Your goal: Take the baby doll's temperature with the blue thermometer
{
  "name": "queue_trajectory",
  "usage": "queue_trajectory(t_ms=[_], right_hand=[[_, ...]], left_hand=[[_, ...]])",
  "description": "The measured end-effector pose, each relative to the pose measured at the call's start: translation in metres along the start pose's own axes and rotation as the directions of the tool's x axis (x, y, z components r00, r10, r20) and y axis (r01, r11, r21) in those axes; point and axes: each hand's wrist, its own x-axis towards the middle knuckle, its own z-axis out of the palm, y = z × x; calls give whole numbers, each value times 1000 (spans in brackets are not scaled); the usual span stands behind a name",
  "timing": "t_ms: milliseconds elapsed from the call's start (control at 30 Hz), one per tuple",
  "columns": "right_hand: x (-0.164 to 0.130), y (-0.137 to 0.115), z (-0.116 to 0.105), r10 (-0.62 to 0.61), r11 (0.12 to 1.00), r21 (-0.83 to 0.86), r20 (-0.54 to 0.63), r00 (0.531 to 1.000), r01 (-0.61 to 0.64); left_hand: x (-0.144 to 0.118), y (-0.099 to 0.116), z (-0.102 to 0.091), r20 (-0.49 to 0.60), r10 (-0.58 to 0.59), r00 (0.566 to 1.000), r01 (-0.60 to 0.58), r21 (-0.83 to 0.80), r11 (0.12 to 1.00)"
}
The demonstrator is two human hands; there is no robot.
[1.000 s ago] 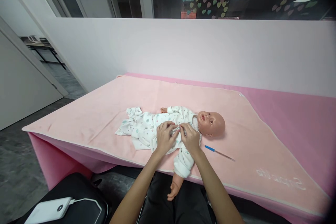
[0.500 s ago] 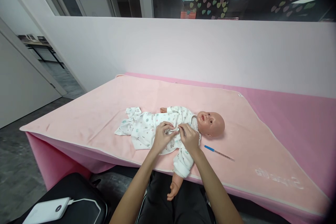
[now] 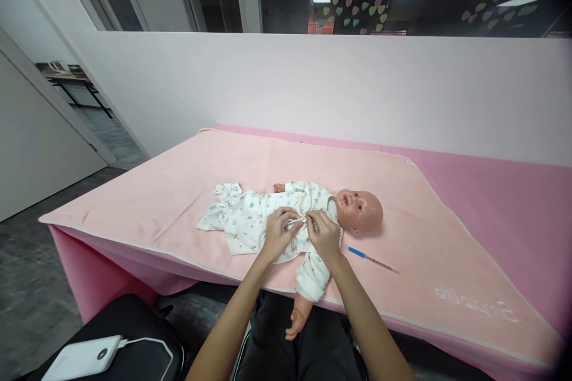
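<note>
A baby doll (image 3: 357, 212) in a printed white romper (image 3: 250, 217) lay on the pink blanket (image 3: 179, 184) covering the counter. The left hand (image 3: 277, 237) and right hand (image 3: 325, 236) each had a closed grip pinching the romper's front at the chest. A thermometer (image 3: 373, 260) lay just beside the doll's head.

The left hand (image 3: 277, 234) and right hand (image 3: 325, 237) cover the doll's (image 3: 286, 214) chest, so whatever the fingertips pinch there is too small to tell. The suit (image 3: 243, 217) hides its legs. The power bank (image 3: 83, 357) is cut off by the bottom edge. Pale lettering on the blanket (image 3: 478, 305) is too faint to read.
</note>
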Motion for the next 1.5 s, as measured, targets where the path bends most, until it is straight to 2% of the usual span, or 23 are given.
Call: queue_trajectory(t_ms=[200,367,533,900,1167,1367,1500], right_hand=[[1,-2,-2,-27,1000,-9,6,1000,27],[-1,-4,-1,-39,996,-76,-14,999,38],[-4,-4,1,-94,974,-204,28,995,98],[-4,-4,0,-104,977,-185,5,995,103],[-3,-6,2,-13,995,-102,-65,998,6],[-5,-4,5,33,997,-63,-21,999,-34],[-3,-7,4,93,993,-70,33,995,-91]], left_hand=[[-1,1,-6,88,0,996,2,-22,1000],[-3,3,-3,26,-7,1000,7,-6,1000],[-3,4,-1,-11,-11,1000,10,-9,1000],[-2,2,-1,-5,-41,999,41,-51,998],[-1,4,-4,40,-13,999,15,-51,999],[-1,5,-5,80,-2,997,-1,26,1000],[-2,5,-3,55,11,998,-14,53,999]])
